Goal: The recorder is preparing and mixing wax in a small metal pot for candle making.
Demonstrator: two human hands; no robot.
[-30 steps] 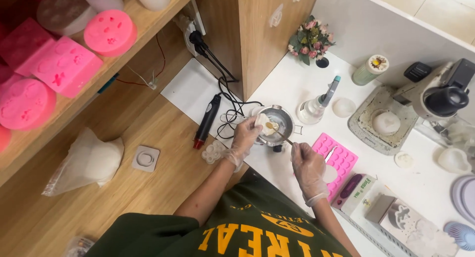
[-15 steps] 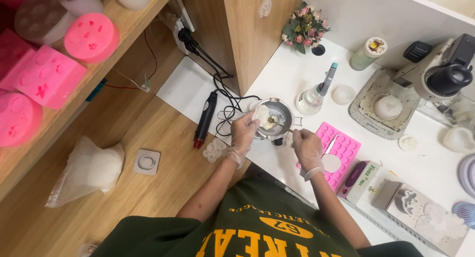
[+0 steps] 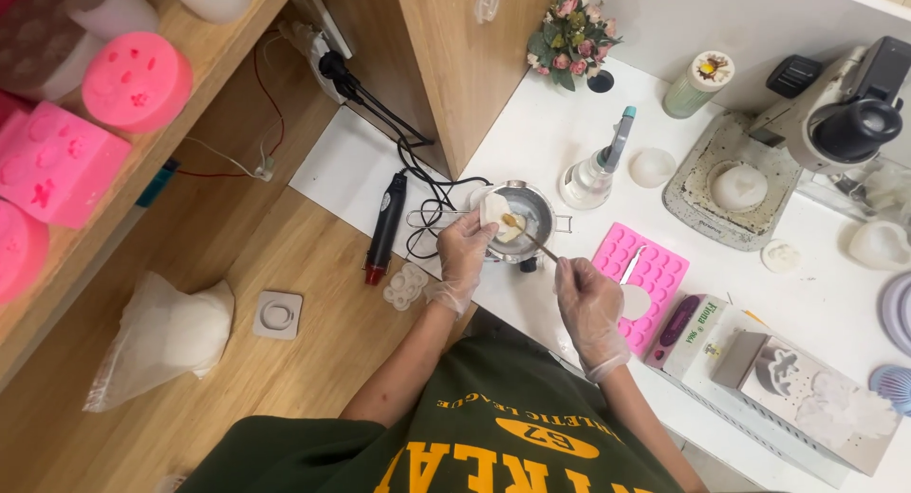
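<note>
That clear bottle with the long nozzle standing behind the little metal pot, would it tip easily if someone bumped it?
Probably. The clear bottle is tall with a narrow top, so a knock up high may tip it. Its wider base should help. Its smooth sides might be slippery in the gloved right hand.

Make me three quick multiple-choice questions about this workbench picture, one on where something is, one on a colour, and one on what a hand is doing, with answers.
1. Where is the flat mould tray relative to the small metal pot?
A. On the wooden shelf
B. On the white counter beside the pot
C. Inside the pot

2. What colour is that mould tray?
A. Pink
B. Blue
C. Green

3. What is the right hand doing?
A. Resting flat on the counter
B. Holding a thin stick that reaches into the pot
C. Gripping the black heat tool

Answers:
B, it lies just beside the pot.
A, it is plainly pink.
B, the stick's tip is over the pot.
</note>
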